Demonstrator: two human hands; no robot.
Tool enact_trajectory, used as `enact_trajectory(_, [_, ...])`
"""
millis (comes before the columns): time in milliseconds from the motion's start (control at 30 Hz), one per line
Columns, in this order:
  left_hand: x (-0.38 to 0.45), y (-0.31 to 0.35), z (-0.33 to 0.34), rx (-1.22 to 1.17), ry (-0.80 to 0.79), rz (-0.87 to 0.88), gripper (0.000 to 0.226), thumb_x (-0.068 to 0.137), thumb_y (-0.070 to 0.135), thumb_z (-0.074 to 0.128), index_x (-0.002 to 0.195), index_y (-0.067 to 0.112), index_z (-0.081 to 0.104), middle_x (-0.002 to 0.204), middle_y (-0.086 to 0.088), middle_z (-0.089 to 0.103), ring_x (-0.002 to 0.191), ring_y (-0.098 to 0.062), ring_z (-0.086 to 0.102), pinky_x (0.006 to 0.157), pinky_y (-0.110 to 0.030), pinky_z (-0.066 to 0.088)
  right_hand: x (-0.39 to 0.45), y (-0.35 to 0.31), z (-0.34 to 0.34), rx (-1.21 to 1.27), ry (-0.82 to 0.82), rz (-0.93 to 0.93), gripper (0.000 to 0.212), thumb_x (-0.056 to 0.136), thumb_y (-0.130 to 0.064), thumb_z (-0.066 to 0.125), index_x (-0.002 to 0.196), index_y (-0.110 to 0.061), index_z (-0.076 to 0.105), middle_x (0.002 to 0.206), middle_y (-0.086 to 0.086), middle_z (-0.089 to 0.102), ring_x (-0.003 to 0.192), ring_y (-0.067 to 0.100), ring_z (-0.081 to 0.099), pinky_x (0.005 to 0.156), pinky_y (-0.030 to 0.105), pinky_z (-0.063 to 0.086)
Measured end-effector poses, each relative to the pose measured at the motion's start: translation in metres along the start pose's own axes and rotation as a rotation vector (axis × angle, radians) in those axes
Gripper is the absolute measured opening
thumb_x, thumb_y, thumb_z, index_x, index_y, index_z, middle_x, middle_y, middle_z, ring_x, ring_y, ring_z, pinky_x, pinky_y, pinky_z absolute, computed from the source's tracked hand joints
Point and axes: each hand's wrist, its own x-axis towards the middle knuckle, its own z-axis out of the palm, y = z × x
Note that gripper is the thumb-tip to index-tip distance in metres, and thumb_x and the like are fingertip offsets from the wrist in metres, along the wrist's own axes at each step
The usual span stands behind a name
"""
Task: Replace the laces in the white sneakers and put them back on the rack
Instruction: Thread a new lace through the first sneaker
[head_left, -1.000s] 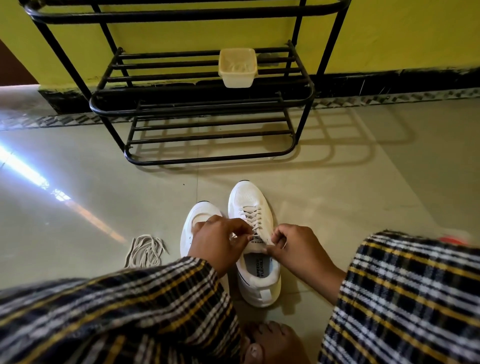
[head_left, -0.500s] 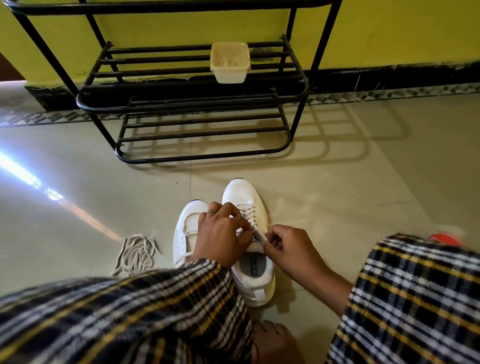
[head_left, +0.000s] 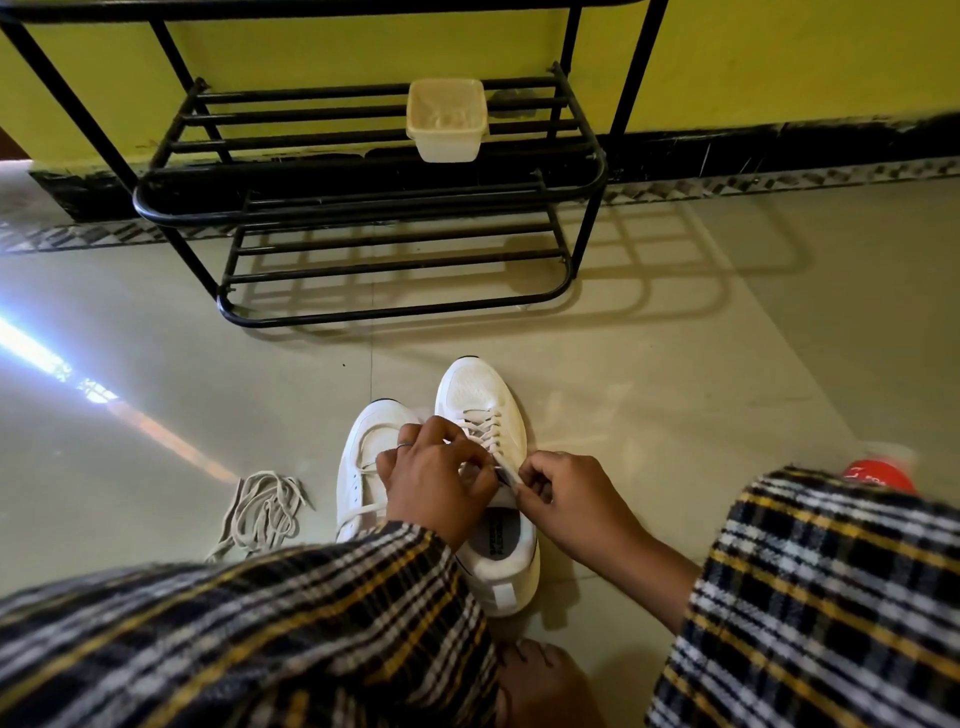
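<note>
Two white sneakers stand side by side on the floor, toes pointing at the rack. The right sneaker (head_left: 480, 395) carries a pale lace (head_left: 485, 428) crossed through its eyelets. The left sneaker (head_left: 363, 457) is partly hidden under my left hand (head_left: 436, 478). Over the tongue of the right sneaker my left hand curls its fingers around the lace. My right hand (head_left: 566, 499) pinches a lace end at the upper eyelets. A loose bundle of laces (head_left: 265, 512) lies on the floor to the left.
A black metal shoe rack (head_left: 363, 208) stands against the yellow wall, with a cream plastic tub (head_left: 447, 119) on its middle shelf. A red-capped object (head_left: 878, 470) sits at the right. My plaid-covered knees fill the foreground, a bare foot (head_left: 545, 680) between them.
Both hands have stayed on the right sneaker's lace, working slightly higher on the eyelets. The camera has drifted closer and a little to the right.
</note>
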Motion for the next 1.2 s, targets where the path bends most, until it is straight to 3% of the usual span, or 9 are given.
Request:
enact_trajectory(200, [0.000,0.002,0.005,-0.132,-0.072,-0.094,0.014,0.085,0.033,0.062,0.096,0.030,0.072,0.105,0.012,0.045,0.108,-0.012,0.034,0.100,-0.034,0.028,-0.001,-0.002,-0.001,-0.011,-0.004,0.010,0.014,0.089,-0.029,0.060,0.092,-0.016,0.062,0.089,0.002,0.064,0.084,0.019,0.060,0.077,0.030,0.051])
enact_trajectory(367, [-0.002,-0.001,0.007,-0.027,-0.111,0.069,0.017,0.087,0.033,0.061,0.098,0.026,0.072,0.108,0.013,0.044,0.112,-0.014,0.034,0.098,-0.036,0.031,-0.002,-0.005,-0.002,-0.041,-0.009,-0.005,0.016,0.090,-0.027,0.059,0.095,-0.013,0.062,0.093,0.005,0.063,0.087,0.021,0.059,0.078,0.029,0.049])
enact_trajectory(700, [-0.006,0.004,0.006,0.018,-0.110,0.006,0.025,0.091,0.040,0.053,0.106,0.025,0.066,0.123,0.009,0.038,0.118,-0.016,0.033,0.102,-0.036,0.028,-0.006,-0.008,-0.002,-0.035,0.015,-0.044,0.017,0.089,-0.026,0.058,0.095,-0.011,0.063,0.091,0.005,0.064,0.086,0.021,0.059,0.077,0.032,0.050])
enact_trajectory(900, [-0.004,0.004,-0.005,0.236,-0.163,0.169,0.030,0.098,0.030,0.038,0.124,0.023,0.051,0.138,0.004,0.026,0.129,-0.021,0.023,0.104,-0.029,0.020,-0.007,-0.011,-0.004,-0.133,-0.014,-0.082,0.026,0.093,-0.029,0.053,0.108,-0.009,0.061,0.104,0.007,0.060,0.094,0.020,0.056,0.078,0.026,0.044])
enact_trajectory(1000, [-0.003,0.002,-0.001,0.187,-0.165,0.139,0.028,0.096,0.029,0.043,0.119,0.022,0.058,0.133,0.004,0.032,0.126,-0.023,0.030,0.105,-0.034,0.025,-0.009,-0.013,-0.005,-0.190,-0.055,-0.105,0.030,0.096,-0.030,0.048,0.115,-0.010,0.058,0.109,0.006,0.057,0.090,0.014,0.048,0.072,0.020,0.034])
enact_trajectory(1100, [-0.003,-0.002,0.004,0.012,-0.087,0.039,0.019,0.090,0.029,0.057,0.104,0.021,0.068,0.123,0.006,0.042,0.119,-0.022,0.038,0.100,-0.042,0.032,-0.009,-0.017,-0.007,-0.244,-0.064,-0.154,0.029,0.097,-0.028,0.046,0.112,-0.006,0.059,0.096,0.003,0.048,0.085,0.010,0.038,0.056,0.012,0.025])
enact_trajectory(1200, [-0.003,-0.003,0.007,-0.030,-0.085,-0.017,0.017,0.089,0.031,0.059,0.100,0.024,0.069,0.122,0.006,0.044,0.116,-0.021,0.040,0.098,-0.038,0.030,-0.011,-0.019,-0.006,-0.260,-0.032,-0.185,0.028,0.098,-0.025,0.045,0.108,-0.004,0.060,0.093,0.002,0.045,0.083,0.010,0.037,0.052,0.007,0.025])
